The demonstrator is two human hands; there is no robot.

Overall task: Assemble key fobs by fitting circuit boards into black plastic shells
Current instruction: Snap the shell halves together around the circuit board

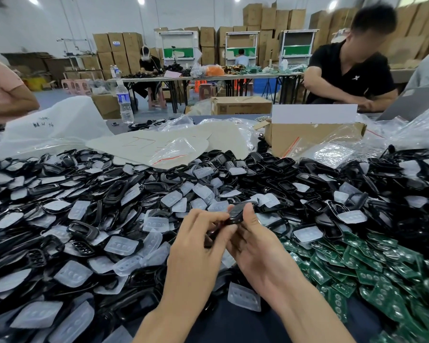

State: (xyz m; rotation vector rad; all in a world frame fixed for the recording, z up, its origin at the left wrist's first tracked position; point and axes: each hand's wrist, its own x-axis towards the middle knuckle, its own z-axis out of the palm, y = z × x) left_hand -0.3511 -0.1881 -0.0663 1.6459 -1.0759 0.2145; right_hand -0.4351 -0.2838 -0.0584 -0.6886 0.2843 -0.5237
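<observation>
Center near: left hand (198, 241) and right hand (256, 246) both pinch one black key fob shell (237, 214); green circuit boards (362, 266) heaped right.

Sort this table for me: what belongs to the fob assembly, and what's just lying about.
Job: black shell gripped by left hand and right hand; pile of black shells; green circuit boards.
Lying about: water bottle; cardboard box; clear plastic bags; white bag.
</observation>
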